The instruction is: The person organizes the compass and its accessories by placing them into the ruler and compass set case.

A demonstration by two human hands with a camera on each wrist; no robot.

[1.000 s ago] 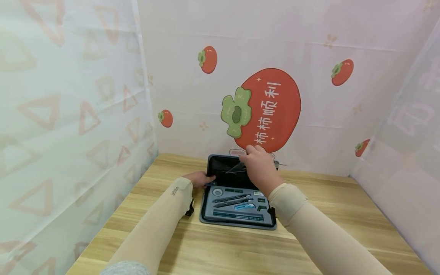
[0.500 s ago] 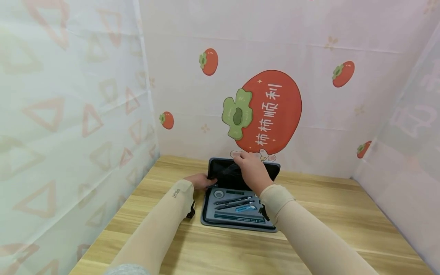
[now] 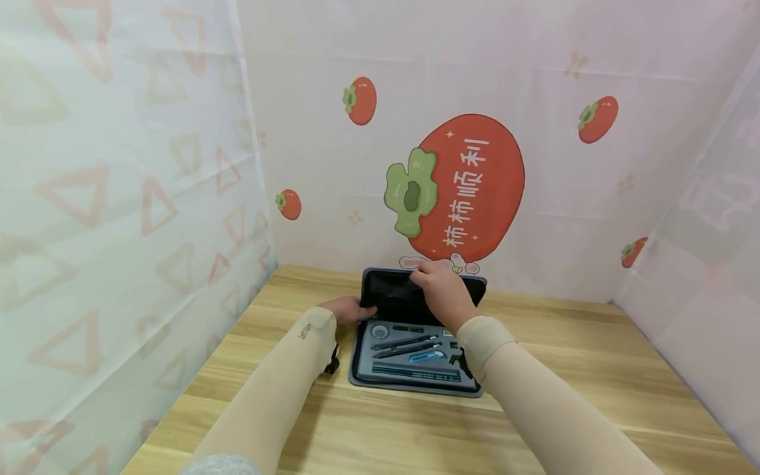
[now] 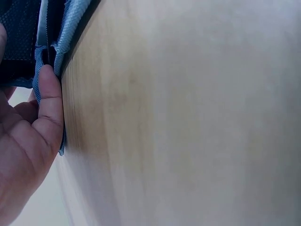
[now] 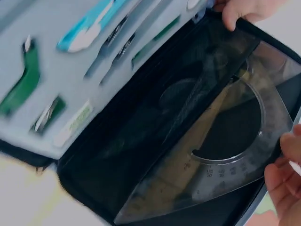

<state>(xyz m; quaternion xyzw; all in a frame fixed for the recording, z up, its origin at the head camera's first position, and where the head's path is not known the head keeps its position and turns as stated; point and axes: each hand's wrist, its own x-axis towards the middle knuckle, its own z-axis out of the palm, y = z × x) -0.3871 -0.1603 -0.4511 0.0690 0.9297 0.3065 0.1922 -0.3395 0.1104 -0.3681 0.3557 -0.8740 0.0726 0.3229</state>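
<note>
A grey-blue zip case point(image 3: 415, 390) lies unfolded on the table, its black-lined lid point(image 3: 388, 297) raised at the back. My left hand point(image 3: 346, 310) grips the lid's left edge near the hinge, thumb on the inner side; the left wrist view shows the thumb on a fabric strip point(image 4: 38, 75) beside the zip. With fingertips at its outer edge, my right hand point(image 5: 284, 174) pinches a clear set square point(image 5: 221, 176) with a protractor cut-out. The set square lies along the lid's inner pocket point(image 5: 141, 113); how far it sits inside I cannot tell.
In the case's grey insert sit a white tape roll point(image 3: 380, 332), dark pens point(image 3: 404, 348), a blue cutter point(image 3: 427, 356), a dark green strip point(image 3: 415, 373) and a green curved piece point(image 5: 28, 77). The wooden table point(image 3: 582, 369) meets a patterned cloth wall point(image 3: 552, 264) behind.
The set square, held slanted in front of the lid and sticking out at the right a second ago, now lies against the lid lining. My left hand stays at the lid edge.
</note>
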